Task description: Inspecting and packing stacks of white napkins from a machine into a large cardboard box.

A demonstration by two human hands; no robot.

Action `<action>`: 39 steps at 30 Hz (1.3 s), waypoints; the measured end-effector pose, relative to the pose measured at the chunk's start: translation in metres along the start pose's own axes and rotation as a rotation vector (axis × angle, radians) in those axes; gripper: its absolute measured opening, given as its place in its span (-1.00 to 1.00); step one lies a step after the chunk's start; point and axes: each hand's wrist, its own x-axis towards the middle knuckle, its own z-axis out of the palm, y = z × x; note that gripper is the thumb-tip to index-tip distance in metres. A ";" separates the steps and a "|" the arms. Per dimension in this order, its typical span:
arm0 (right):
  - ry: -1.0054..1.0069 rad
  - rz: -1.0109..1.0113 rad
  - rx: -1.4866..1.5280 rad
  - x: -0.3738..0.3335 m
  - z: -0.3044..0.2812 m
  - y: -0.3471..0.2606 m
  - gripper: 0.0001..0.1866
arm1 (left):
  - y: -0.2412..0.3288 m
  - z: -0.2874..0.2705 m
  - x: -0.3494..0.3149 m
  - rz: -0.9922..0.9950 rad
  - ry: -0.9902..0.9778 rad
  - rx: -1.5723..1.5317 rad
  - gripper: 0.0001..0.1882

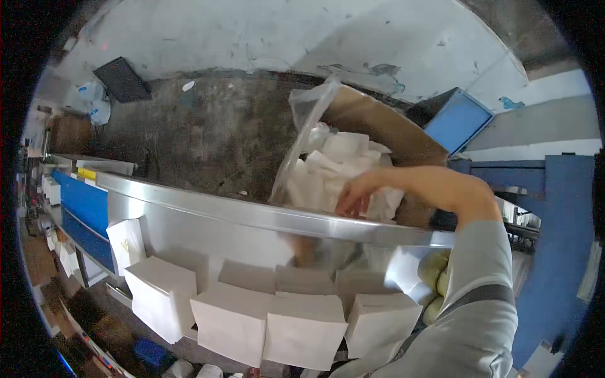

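Note:
My right hand (357,194) reaches across the raised metal edge of the table (271,217). It points downward among loose white pieces (334,160), which look like paper or envelopes, in a large cardboard box (391,120) lined with clear plastic (312,104). The fingertips are dim and partly behind the metal edge, so their grip does not show. On my side of that edge, several white stacks of paper-like sheets (230,321) stand in a row on the shiny surface. My left hand is out of the picture.
A blue bin (459,123) lies beyond the box, near the wall. Blue machine panels (561,239) rise at the right. A blue panel (85,205) lies along the table's left end. Rounded yellowish-green things (433,271) sit by my right arm. A dark flat panel (123,80) leans far left.

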 end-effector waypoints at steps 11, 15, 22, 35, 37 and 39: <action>-0.157 0.345 -0.057 0.101 -0.016 0.064 -0.06 | -0.115 0.020 -0.008 -0.576 0.052 -1.033 -0.67; -0.062 0.399 -0.255 0.102 -0.027 0.081 -0.46 | -0.015 0.024 0.000 -0.258 -0.003 -0.429 -0.76; 1.067 -0.155 -1.113 -0.057 -0.028 -0.071 -0.80 | -0.036 0.006 0.031 -0.236 -0.046 -0.495 -0.80; 1.949 -0.541 -0.764 -0.255 0.316 -0.170 -0.66 | 0.040 -0.005 0.155 0.297 -0.447 -0.221 -0.79; 1.918 -0.697 -0.695 -0.231 0.402 -0.162 -0.72 | 0.077 -0.013 0.152 0.498 -0.443 0.281 -0.71; 1.863 -0.819 -0.661 -0.195 0.490 -0.137 -0.79 | 0.114 -0.017 0.126 0.492 -0.544 0.156 -0.62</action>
